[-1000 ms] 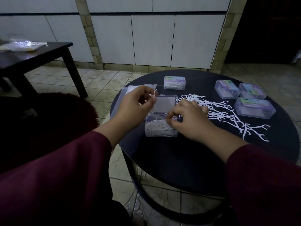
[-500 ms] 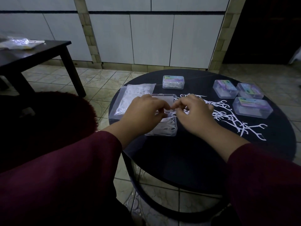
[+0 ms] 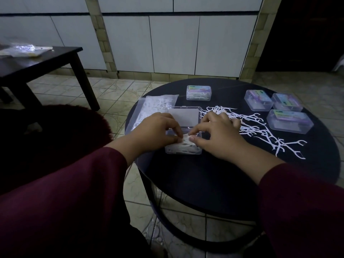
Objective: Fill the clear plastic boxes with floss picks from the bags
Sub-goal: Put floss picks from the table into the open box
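An open clear plastic box (image 3: 183, 149) holding white floss picks sits on the round black table (image 3: 214, 179), its lid (image 3: 184, 116) laid back behind it. My left hand (image 3: 154, 132) and my right hand (image 3: 217, 135) meet over the box, fingertips pinching and pressing a small bunch of floss picks (image 3: 186, 139) into it. Loose floss picks (image 3: 260, 131) are scattered to the right. A clear bag of floss picks (image 3: 154, 107) lies at the table's left edge, partly behind my left hand.
Several closed clear boxes with coloured labels stand at the back: one (image 3: 198, 92) in the middle, three (image 3: 289, 121) at the right. A dark side table (image 3: 42, 60) with a plastic bag (image 3: 24, 49) stands at the left over tiled floor. A dark red cushion (image 3: 61, 131) lies left.
My left hand came down from above the bag to the box, uncovering the bag. My right hand shifted left, and both now press picks into the box.
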